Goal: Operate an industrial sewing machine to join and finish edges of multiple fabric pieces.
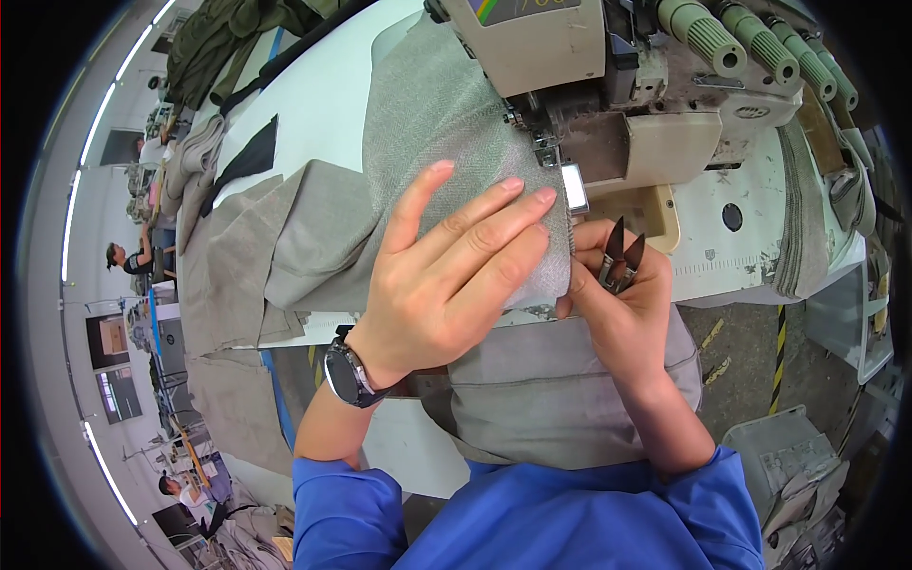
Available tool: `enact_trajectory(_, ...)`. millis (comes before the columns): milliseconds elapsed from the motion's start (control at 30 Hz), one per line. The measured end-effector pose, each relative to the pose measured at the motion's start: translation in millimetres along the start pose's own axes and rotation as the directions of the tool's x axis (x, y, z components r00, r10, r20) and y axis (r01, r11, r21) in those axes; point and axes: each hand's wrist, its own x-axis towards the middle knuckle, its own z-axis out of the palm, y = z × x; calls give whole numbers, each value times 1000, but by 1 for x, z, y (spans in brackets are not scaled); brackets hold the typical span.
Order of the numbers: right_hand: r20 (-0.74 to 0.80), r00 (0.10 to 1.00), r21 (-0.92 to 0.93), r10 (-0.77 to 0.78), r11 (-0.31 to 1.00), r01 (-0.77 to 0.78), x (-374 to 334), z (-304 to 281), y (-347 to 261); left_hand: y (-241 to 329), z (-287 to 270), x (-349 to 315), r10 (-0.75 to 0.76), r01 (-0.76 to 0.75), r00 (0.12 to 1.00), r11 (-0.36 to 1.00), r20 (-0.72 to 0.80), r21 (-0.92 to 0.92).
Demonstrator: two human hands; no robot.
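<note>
Beside one sewing machine point(541, 52) | left hand point(442, 275) flat on cloth point(427, 119) | right hand point(622, 309) grasping one thread-snipper point(615, 244)

The left hand point(451, 271) lay spread on the grey fabric point(432, 104), just beside the sewing machine point(546, 57). The right hand point(632, 309) held dark-bladed snips point(622, 256) and seemed to pinch the fabric's edge, though its fingertips were partly hidden. A black watch point(344, 370) circled the left wrist.
</note>
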Motion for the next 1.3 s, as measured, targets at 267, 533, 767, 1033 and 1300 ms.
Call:
enact_trajectory(267,-59,998,64,-30,997,34,2,2,1,1,12,4,-19,19,1000,1000,9,24)
enact_trajectory(533,-133,991,14,-33,999,35,6,5,-7,-7,13,3,37,-33,998,996,-57,80)
enact_trajectory(767,-206,978,13,-20,1000,23,3,8,-10,-11,19,6,32,-29,992,999,-122,29)
enact_trajectory(1033,-107,872,-363,-477,835,413,2,-5,2,-15,23,8,3,-12,987,999,-161,-52)
enact_trajectory(1300,472,635,-731,-612,132,670,19,-33,-3,-13,13,10,-168,145,984,946,-56,-288)
